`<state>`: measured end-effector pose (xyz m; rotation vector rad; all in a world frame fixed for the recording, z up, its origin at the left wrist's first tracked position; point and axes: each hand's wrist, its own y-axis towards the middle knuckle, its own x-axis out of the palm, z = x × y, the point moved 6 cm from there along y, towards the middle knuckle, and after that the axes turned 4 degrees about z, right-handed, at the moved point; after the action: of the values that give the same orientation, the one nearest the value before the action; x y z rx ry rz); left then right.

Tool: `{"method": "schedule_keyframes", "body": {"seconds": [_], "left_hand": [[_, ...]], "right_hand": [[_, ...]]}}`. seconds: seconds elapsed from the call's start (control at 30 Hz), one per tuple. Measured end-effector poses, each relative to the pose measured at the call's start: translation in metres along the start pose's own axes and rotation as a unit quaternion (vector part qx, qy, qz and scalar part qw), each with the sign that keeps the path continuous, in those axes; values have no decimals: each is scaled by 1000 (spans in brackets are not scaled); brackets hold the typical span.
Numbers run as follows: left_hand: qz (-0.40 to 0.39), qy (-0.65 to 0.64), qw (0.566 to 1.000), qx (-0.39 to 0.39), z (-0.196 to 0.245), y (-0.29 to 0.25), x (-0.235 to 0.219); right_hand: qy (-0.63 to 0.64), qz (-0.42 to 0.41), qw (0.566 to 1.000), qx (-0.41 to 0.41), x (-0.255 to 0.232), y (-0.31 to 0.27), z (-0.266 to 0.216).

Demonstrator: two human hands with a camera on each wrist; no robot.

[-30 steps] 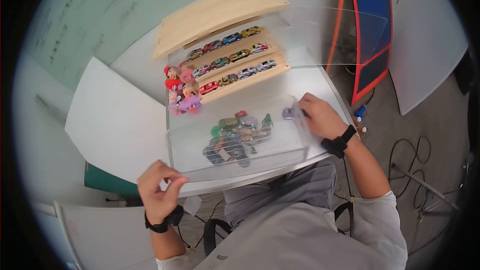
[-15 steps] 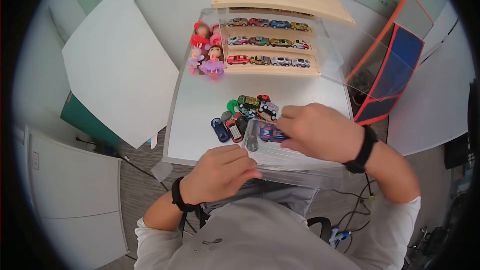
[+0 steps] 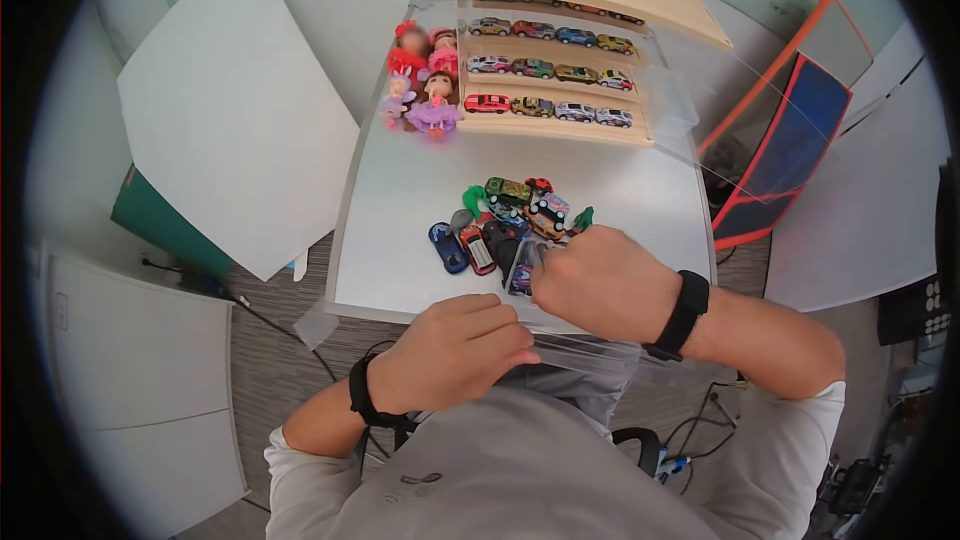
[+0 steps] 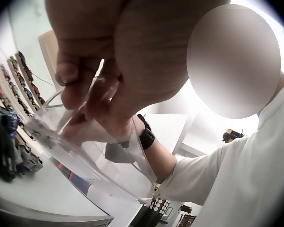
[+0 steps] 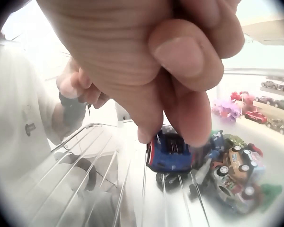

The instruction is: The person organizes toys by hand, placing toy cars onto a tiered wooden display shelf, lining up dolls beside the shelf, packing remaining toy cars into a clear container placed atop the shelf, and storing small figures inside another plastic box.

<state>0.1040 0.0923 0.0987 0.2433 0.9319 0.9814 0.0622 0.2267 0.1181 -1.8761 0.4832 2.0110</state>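
Note:
Low at the table's front edge, my left hand (image 3: 455, 350) grips the rim of a clear plastic box (image 4: 92, 161) with ribbed lines on it. My right hand (image 3: 610, 280) pinches a blue toy car (image 5: 169, 158) between thumb and fingers, over the box's ribbed side. In the head view the right hand covers most of that car. Just beyond the hands lies a pile of toys: a green camouflage car (image 3: 508, 190), a dark blue car (image 3: 448, 248), a red car (image 3: 477, 250) and green figures.
At the back of the table stands a wooden display shelf (image 3: 560, 130) with rows of toy cars and a clear panel (image 3: 765, 110) jutting right. Several dolls (image 3: 435, 105) sit left of it. A white board (image 3: 235, 110) leans at left; an orange-framed blue panel (image 3: 790, 140) stands at right.
From wide apart, my hands have come together at the front edge, with the clear box shifting between them. Since half a second ago the right hand has moved slightly left with the car.

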Motion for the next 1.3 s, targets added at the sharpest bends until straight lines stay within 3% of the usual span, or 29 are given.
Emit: {"method": "schedule_keyframes", "body": {"seconds": [0.13, 0.2, 0.23, 0.3, 0.37, 0.4, 0.47, 0.57, 0.63, 0.8, 0.87, 0.97, 1.03, 1.13, 1.2, 1.3], "left_hand": [[5, 11, 1000, -1, -2, -1, -8], [17, 12, 1000, -22, -8, -5, -26], [26, 12, 999, -44, -11, -9, -38], [18, -6, 996, -87, -17, -24, -66], [53, 0, 976, -211, -33, -44, -99], [47, 4, 977, -207, -37, -53, -108], [175, -28, 958, -225, -50, -74, -136], [220, -17, 939, -263, -54, -84, -155], [212, -9, 939, -271, -54, -80, -154], [205, 13, 938, -279, -66, -70, -146], [211, -10, 933, -293, -68, -70, -145], [162, 6, 954, -253, -62, -66, -142], [156, 21, 954, -256, -59, -65, -141], [118, 19, 967, -224, -57, -62, -135], [105, 19, 970, -219, -56, -57, -131], [67, 15, 979, -194, -50, -35, -119]], "right_hand": [[71, 56, 996, -8, -9, -1, 22], [288, 135, 946, 54, -35, -1, 58], [384, 136, 901, 151, -30, -7, 83], [423, 112, 845, 307, -23, -18, 125], [405, 123, 858, 290, 6, -29, 150], [385, 128, 872, 273, 25, -32, 158], [361, 141, 890, 240, 53, -35, 158], [328, 147, 914, 189, 75, -21, 147], [236, 237, 937, 99, 80, 0, 136], [237, 199, 938, 154, 99, 37, 128], [249, 158, 927, 230, 106, 45, 134], [248, 103, 945, 189, 101, 54, 135], [282, 122, 929, 205, 89, 49, 137], [248, 234, 908, 244, 51, 31, 157], [321, 312, 859, 248, 7, 17, 164], [377, 244, 855, 258, -51, 9, 137]]}}
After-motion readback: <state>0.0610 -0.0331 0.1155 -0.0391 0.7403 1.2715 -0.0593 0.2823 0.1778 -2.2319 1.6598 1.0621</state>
